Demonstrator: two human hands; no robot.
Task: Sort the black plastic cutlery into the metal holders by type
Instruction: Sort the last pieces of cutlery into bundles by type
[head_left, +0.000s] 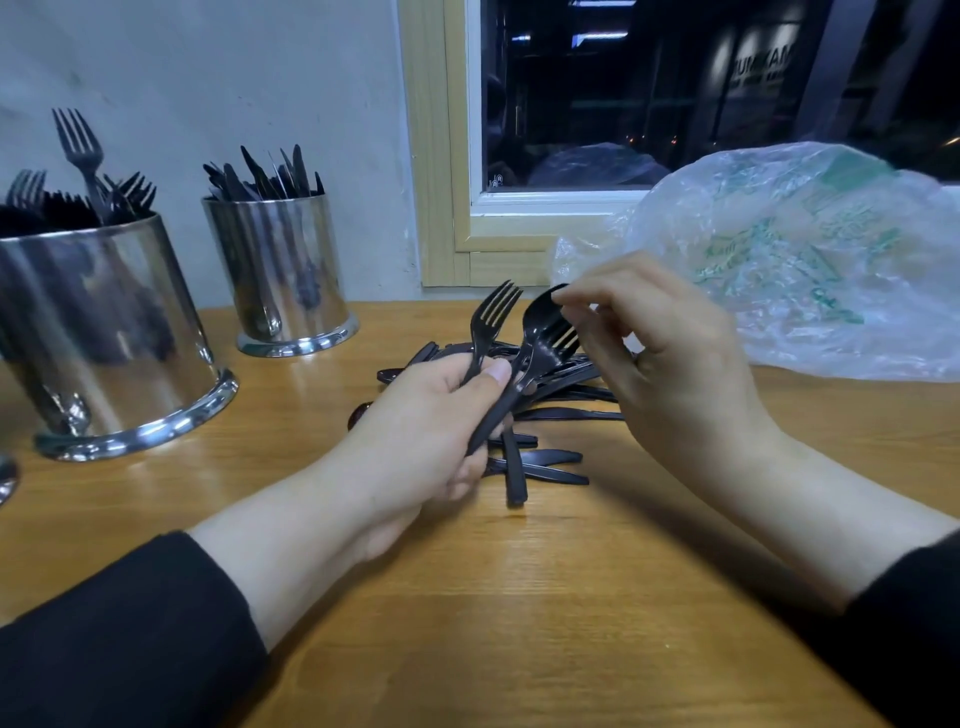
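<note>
Cutlery bunch (511, 374) gripped by handles in left hand (431, 431), heads fanned upward so right hand (670, 353) can pinch spoon (543, 312) tip, prob. to pull it from forks (493, 312).

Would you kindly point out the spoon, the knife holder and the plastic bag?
spoon (543, 317): head view, on its bowl.
knife holder (283, 270): head view, on its metal wall.
plastic bag (810, 249): head view, on its crumpled middle.

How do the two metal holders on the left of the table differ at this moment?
The near holder is filled with forks, tines up; the far holder is filled with knives, blades up. The near holder sits closer to the camera at the table's left edge and looks wider; the far holder stands further back by the wall. One fork sticks well above the rest in the near holder; the far holder's knives stand more evenly. Both are shiny cylinders with flared bases.
</note>
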